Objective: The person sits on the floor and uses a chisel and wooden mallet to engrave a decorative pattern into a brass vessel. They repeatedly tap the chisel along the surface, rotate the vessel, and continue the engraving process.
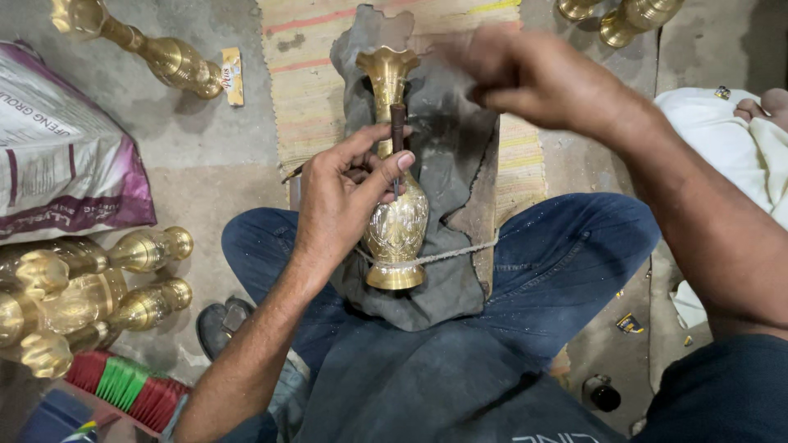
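Brass vase lies lengthwise on a dark grey cloth, flared mouth pointing away from the person, foot toward the lap. A thin cord crosses the vase just above its foot and runs over the cloth on either side. The cloth sits over a striped woven mat on the floor, between the person's jeans-clad knees.

Left hand rests against the vase's neck and shoulder, fingers pinching a slim dark punch tool held upright with its tip on the vase's body.

Right hand is raised beyond the vase's mouth, to its right, motion-blurred; fingers look curled, but whether it grips anything cannot be told.

Left of the vase, well apart: a cluster of brass vases lying on the floor, a printed sack beyond them, another brass vase further out. More brass pieces sit past the vase to the right. White cloth lies at far right.
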